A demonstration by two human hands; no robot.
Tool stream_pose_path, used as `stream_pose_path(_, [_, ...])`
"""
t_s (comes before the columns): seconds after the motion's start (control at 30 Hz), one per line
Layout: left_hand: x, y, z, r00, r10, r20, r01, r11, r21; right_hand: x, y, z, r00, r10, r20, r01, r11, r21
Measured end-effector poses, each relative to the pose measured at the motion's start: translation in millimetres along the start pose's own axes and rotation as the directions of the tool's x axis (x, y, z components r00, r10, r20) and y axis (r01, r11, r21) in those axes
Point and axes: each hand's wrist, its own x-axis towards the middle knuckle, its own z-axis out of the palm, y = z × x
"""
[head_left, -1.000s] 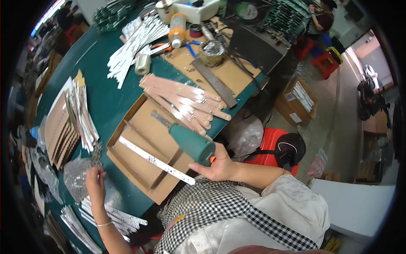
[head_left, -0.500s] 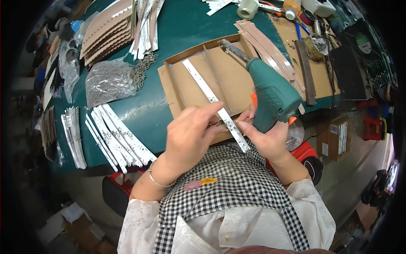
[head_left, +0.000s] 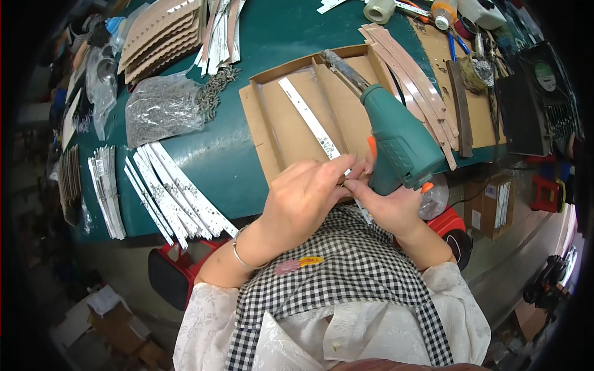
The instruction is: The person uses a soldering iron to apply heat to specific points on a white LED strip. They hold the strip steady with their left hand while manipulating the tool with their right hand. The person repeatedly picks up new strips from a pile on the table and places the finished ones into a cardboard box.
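A long white perforated strip dotted with small dark marks lies slantwise over a shallow cardboard tray, its near end over my lap. My left hand is closed in a pinch at the strip, thumb and forefinger together. Beside it, my right hand pinches the strip's near part between thumb and fingers. The fingertips of both hands meet there and hide part of the strip; any small piece between them I cannot make out. A green power tool with orange trigger and long grey nose stands against my right hand, its nose across the tray.
More white strips fan out at left, beside a bundle of strips. Beyond are a clear bag of small metal pieces and stacked wavy-edged brown strips. Pinkish-brown strips lie right of the tray; a tape roll sits behind.
My left hand has moved right and slightly down, its fingertips now meeting my right hand's. The tray and the other things on the table appear shifted slightly right in view.
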Motion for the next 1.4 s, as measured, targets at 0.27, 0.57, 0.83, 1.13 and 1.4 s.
stream_pose_path(0.27, [-7.6, -1.6, 1.5, 0.996, -0.087, -0.019, 0.086, 0.995, -0.051, 0.8, 7.4, -6.0, 0.999, -0.001, 0.047, 0.002, 1.0, -0.018])
stream_pose_path(0.57, [-5.0, -9.6, 0.3, 0.979, -0.2, 0.034, 0.202, 0.952, -0.228, 1.9, 9.4, -8.5, 0.999, -0.035, -0.016, 0.035, 0.999, -0.009])
stream_pose_path(0.83, [0.0, -53.1, 3.2, 0.977, -0.19, -0.099, 0.209, 0.947, 0.242, -6.2, 21.2, -24.5, 0.999, -0.008, -0.043, 0.006, 0.999, -0.043])
stream_pose_path(1.13, [-5.2, -58.8, 10.8, 0.953, -0.295, -0.071, 0.304, 0.923, 0.236, -11.2, 31.9, -32.4, 0.998, -0.007, -0.055, 0.001, 0.995, -0.103])
stream_pose_path(1.4, [-5.6, -59.0, 9.3, 0.952, -0.303, -0.047, 0.305, 0.923, 0.236, -10.3, 32.6, -33.5, 1.0, 0.01, -0.018, -0.012, 0.993, -0.12])
